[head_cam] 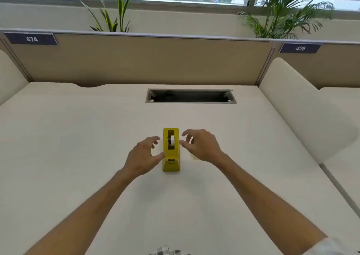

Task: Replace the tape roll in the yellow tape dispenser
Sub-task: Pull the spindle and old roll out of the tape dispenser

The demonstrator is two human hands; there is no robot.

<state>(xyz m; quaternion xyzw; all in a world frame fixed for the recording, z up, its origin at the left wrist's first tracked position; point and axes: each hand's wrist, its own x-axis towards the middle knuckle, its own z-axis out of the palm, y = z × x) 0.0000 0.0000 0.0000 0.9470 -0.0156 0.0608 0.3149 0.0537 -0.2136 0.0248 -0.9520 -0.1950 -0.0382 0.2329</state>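
The yellow tape dispenser [171, 150] stands on the white desk [78, 147], cutter end toward me. A small white tape roll [172, 140] sits in its slot. My left hand [143, 156] is just left of the dispenser, fingers spread, thumb touching its side near the cutter. My right hand [200, 144] hovers on the right side with fingers curled apart, fingertips close to the dispenser's edge and holding nothing. A pale, faint object [194, 156] lies on the desk under my right hand, mostly hidden; I cannot tell what it is.
An open cable tray slot [191, 96] is cut into the desk behind the dispenser. A tan partition [136, 59] closes the back, white side dividers [292, 102] flank the desk, and plants stand beyond.
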